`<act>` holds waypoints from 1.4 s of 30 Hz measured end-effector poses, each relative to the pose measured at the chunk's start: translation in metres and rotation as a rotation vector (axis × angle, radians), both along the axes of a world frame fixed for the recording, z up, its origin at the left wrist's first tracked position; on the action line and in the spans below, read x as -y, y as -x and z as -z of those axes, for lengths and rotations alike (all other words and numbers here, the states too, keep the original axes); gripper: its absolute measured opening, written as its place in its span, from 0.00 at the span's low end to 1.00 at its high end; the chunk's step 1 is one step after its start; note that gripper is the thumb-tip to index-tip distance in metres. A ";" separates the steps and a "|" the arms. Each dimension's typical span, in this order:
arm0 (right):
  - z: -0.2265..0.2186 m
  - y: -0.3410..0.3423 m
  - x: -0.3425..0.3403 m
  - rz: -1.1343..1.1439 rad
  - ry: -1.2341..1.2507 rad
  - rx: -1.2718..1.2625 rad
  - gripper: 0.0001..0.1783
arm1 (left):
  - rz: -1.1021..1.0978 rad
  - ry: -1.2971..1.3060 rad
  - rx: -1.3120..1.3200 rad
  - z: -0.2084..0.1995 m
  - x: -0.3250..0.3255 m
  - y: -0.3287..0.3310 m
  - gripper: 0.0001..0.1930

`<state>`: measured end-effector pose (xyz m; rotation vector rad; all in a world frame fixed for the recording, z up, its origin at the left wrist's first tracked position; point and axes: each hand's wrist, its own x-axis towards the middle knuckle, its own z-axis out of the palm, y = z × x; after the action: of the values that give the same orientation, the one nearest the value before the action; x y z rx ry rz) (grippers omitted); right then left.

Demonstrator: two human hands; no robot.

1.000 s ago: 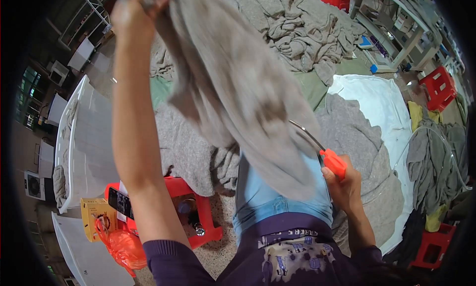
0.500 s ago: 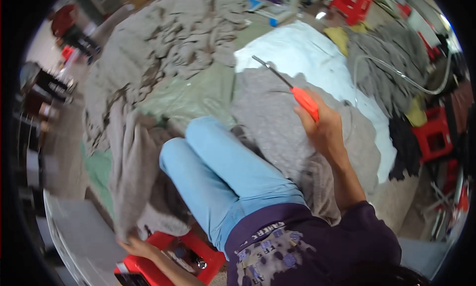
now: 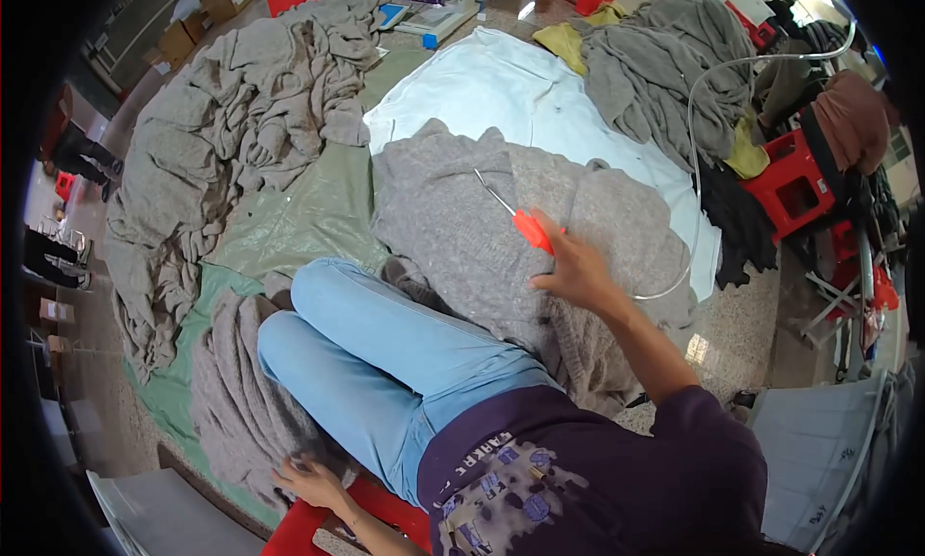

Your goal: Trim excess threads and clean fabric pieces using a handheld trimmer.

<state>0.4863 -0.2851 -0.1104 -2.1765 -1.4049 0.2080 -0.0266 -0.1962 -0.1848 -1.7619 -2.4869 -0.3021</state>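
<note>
My right hand [image 3: 578,270] is closed round the orange-red handle of an air blow gun [image 3: 532,230]. Its thin metal nozzle points up and left, above a pile of grey knit garments [image 3: 453,219]. A clear hose [image 3: 692,151] loops down from the upper right to behind my right wrist, where its joint with the tool is hidden. Low on the left, my left hand [image 3: 313,483] rests with fingers apart at the edge of a crumpled grey-brown knit garment [image 3: 241,392]. That garment lies beside my legs, against a red stool [image 3: 299,529].
A white cloth [image 3: 472,79] and green sheeting [image 3: 308,214] lie under the garments. A large grey-brown garment heap [image 3: 183,156] spreads at far left, a dark grey heap [image 3: 665,65] at far right. Another red stool [image 3: 790,185] and a grey panel [image 3: 814,450] stand right.
The knit garment at left, lifted in my left hand before, now lies lower and looser, with the fingers spread. My right hand has brought the air blow gun down over the grey garments. The view has shifted.
</note>
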 end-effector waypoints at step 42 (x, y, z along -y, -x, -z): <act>-0.119 0.185 -0.029 -0.995 -0.138 -0.648 0.33 | 0.421 -0.139 2.011 -0.179 -0.280 -0.052 0.26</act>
<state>0.3011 -0.2560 0.0083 -0.9678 -1.8544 1.0169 0.0257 0.0839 -0.0058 -2.0933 -2.0404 -3.4710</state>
